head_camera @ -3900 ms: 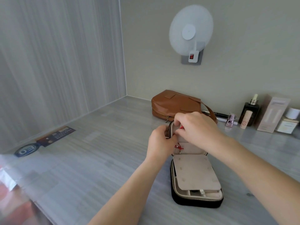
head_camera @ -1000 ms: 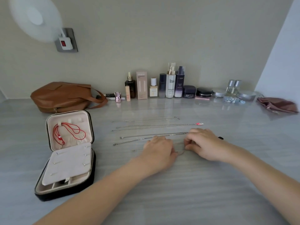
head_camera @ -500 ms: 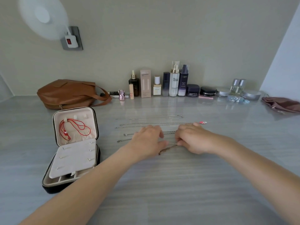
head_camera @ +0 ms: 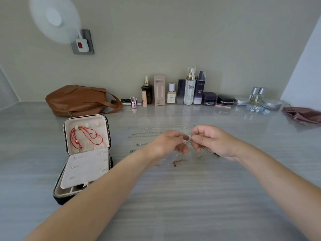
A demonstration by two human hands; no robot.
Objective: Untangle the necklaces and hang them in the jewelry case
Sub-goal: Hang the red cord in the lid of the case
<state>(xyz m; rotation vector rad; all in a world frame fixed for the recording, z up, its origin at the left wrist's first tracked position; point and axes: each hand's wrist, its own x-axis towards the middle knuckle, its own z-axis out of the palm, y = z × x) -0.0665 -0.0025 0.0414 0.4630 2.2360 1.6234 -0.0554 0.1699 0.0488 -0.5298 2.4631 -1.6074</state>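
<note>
Countertop (head_camera: pixel 173 197) of streaked grey meets a beige wall (head_camera: pixel 173 40). Just above its middle, the left hand (head_camera: pixel 166 145) and right hand (head_camera: pixel 210 141) each pinch a thin tangled chain (head_camera: pixel 174 164), whose ends hang below them. More chains (head_camera: pixel 147 133) lie in rows behind. At left, the open case (head_camera: pixel 59 197) has a red necklace (head_camera: pixel 75 142) hung in its lid, and a brown bag (head_camera: pixel 76 100) and bottles (head_camera: pixel 190 87) line the wall.

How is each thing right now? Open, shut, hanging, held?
Jewelry case: open, lid upright.
Red necklace: hanging inside the lid.
Thin chain: pinched by left hand and right hand, dangling above the table.
Silver chains: laid straight on the table.
Fan: blurred, seemingly spinning.
</note>
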